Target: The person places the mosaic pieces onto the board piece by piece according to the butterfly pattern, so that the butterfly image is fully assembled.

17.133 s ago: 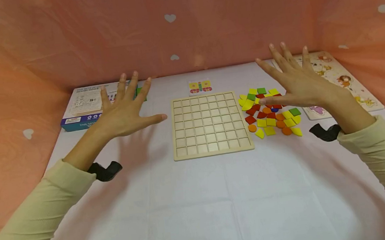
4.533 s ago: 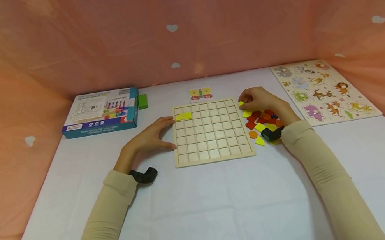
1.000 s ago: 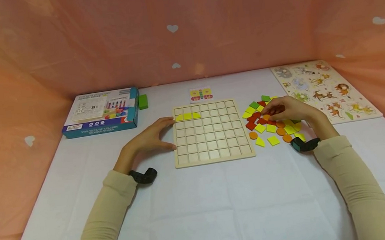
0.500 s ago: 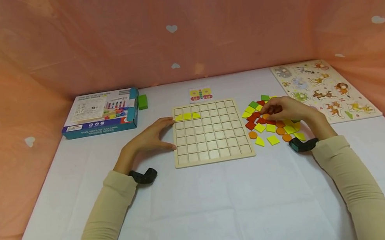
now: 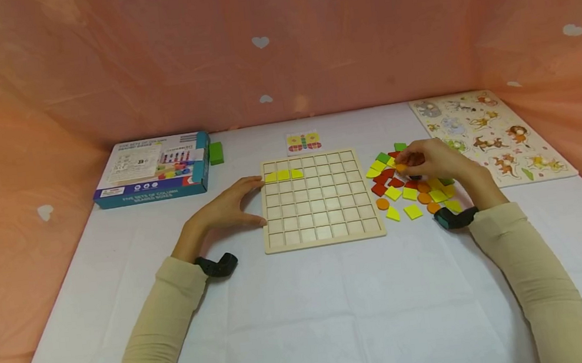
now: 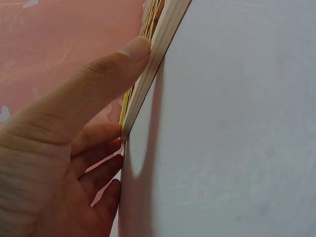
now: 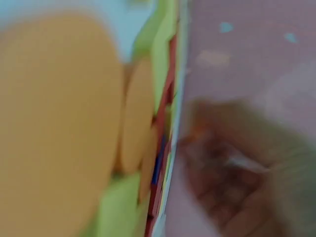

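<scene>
At ten and eleven o'clock from the board, the box (image 5: 151, 171) and green block (image 5: 216, 153) sit out of the way and seem to pose little risk. At nine o'clock the left grip (image 5: 224, 206) is spread wide, thumb and fingertips touching the edge of the board (image 5: 321, 219) without wrapping round it; too hard a push there could slide the board toward three o'clock, into the loose pieces just beside it. Three yellow tiles (image 5: 283, 175) occupy its second row from the top, and a jolt might unseat them. The card (image 5: 304, 142) lies just past the board at twelve o'clock, where a forward shove could catch it. At two to three o'clock an orange disc (image 5: 400, 167) is in the narrow pinch of the right grip (image 5: 435, 161); being thin and round, it may slip or roll if pinched off-centre. The wrist camera (image 5: 456, 218) hangs low beside the pieces (image 5: 409, 194), so a careless sweep could scatter them. The puzzle (image 5: 494, 139), at two o'clock, lies just beyond that hand, which might knock it.
</scene>
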`<state>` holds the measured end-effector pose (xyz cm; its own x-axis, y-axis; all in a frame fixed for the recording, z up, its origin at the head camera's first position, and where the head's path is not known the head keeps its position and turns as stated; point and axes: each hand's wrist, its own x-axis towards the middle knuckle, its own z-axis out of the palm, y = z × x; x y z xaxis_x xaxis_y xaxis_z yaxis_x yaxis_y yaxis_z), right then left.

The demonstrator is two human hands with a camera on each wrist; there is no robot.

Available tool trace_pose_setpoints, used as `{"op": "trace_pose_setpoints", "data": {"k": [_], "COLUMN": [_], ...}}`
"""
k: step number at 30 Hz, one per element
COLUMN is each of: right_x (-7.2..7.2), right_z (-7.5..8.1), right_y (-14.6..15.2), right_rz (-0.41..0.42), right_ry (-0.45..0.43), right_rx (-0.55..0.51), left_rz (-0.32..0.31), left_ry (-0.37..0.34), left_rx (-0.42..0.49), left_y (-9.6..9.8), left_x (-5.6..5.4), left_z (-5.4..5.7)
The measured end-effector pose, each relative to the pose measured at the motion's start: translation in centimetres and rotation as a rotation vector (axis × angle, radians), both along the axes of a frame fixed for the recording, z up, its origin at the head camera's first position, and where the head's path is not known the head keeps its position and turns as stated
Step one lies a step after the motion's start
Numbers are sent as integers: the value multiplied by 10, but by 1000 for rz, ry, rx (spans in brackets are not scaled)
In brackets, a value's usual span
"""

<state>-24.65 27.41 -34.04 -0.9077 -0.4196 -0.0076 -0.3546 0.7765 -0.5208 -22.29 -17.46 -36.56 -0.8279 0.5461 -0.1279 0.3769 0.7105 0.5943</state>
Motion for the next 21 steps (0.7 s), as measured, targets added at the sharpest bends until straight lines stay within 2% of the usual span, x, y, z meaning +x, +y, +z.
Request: {"op": "trace_pose_setpoints", "data": {"k": [5, 8, 11, 16, 21], "right_x": [-4, -6, -10, -18, -28], "right_z": [22, 33, 39, 34, 14], "right_y": [-26, -55, -89, -138, -163], "right_rz": [11, 41, 89, 162, 203], "right_ry": [121, 204, 246, 188, 118], "right_rx": [-83, -136, -190, -253, -212], "left_rz": [-8, -9, -11, -16, -14], "left_ry": [3, 3, 5, 1, 6], "left_rx": [3, 8, 12, 16, 14], "left_y": [0, 0, -1, -1, -1], "left_x": [0, 0, 0, 0, 0], "left_z": [0, 0, -1, -2, -2]}}
